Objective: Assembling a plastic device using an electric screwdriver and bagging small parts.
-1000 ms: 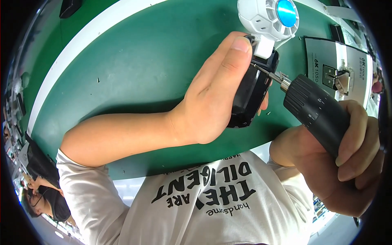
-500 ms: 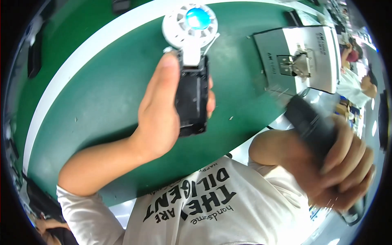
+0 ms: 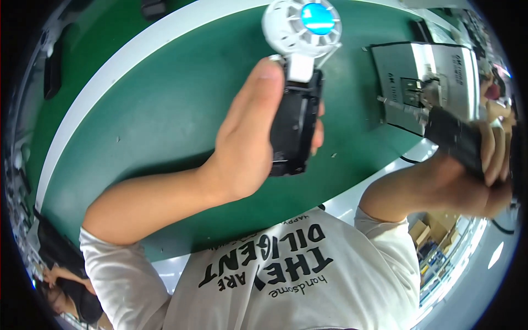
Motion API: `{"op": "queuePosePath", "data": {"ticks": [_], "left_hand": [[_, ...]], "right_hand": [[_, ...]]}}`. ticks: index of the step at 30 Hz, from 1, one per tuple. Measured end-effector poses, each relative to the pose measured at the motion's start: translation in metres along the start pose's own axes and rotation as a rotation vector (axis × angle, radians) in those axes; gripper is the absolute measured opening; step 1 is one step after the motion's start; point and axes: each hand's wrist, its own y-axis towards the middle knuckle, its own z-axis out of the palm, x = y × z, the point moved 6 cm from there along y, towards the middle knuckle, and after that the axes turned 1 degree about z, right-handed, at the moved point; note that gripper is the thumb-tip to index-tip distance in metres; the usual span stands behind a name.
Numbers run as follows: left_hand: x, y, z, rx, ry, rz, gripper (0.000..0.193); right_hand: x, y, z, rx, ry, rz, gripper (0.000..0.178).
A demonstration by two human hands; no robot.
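My left hand is wrapped around the black body of a small hand-held fan, holding it upright above the green mat. The fan's white round head with a blue centre points away from me. Off to the right, my right hand grips a black electric screwdriver. Its thin metal bit points left and stands well apart from the fan.
A grey block-shaped fixture with a small metal part on it lies on the mat at the upper right. The bench has a white edge. Dark objects sit beyond it at the left. My white printed shirt fills the lower middle.
The screwdriver's bit was against the fan's black body. It has since pulled away to the right, and my left hand has turned the fan upright and shifted it left.
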Motion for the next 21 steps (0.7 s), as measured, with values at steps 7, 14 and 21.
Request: {"op": "queuePosePath", "data": {"ticks": [7, 14, 21], "left_hand": [[-0.003, -0.002, -0.012, -0.042, 0.05, 0.048, 0.058], [-0.002, -0.003, -0.009, -0.013, 0.138, 0.037, 0.056], [-0.008, -0.006, -0.008, -0.031, 0.25, 0.072, 0.052]], "right_hand": [[-0.075, -0.036, 0.058, 0.122, -0.125, -0.13, 0.036], [-0.077, -0.036, 0.056, 0.22, -0.392, -0.011, 0.041], [-0.101, -0.041, 0.071, 0.161, -0.467, -0.06, 0.032]]}}
